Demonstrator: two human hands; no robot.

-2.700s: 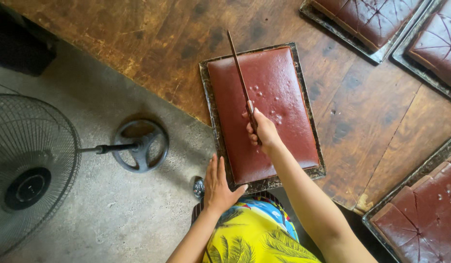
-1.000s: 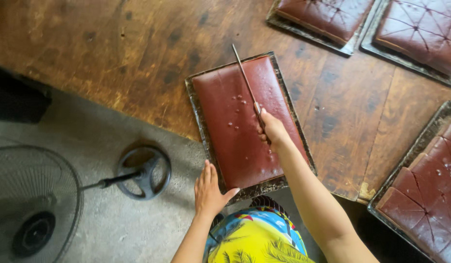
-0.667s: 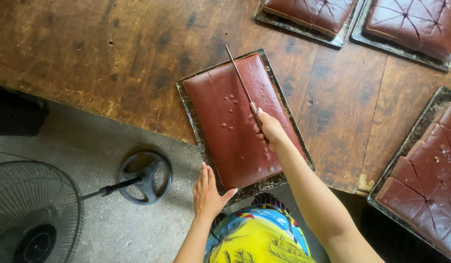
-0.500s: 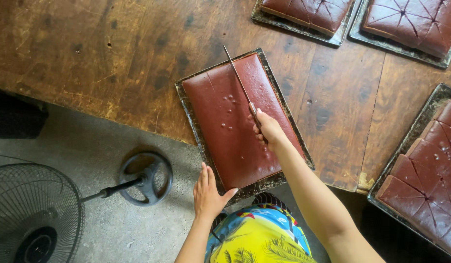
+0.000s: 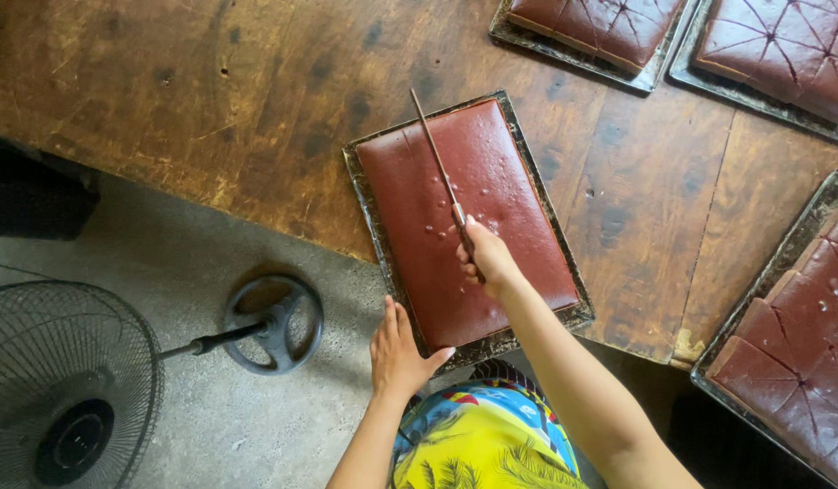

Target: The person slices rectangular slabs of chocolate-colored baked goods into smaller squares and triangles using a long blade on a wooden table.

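Knife handle hidden inside right hand, fist closed on it, blade lying lengthwise on brown slab in metal tray at table edge. Left hand open, thumb touching tray's near corner. Neighbouring scored trays cut off by frame.

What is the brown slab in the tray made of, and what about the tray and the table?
The brown slab looks like a soft, glossy set cake or jelly, with wet beads on top; exactly what, I cannot tell. Its tray seems to be thin dark metal, dull and worn at the rim. The table is wood, showing grain, plank seams and scuffed varnish.
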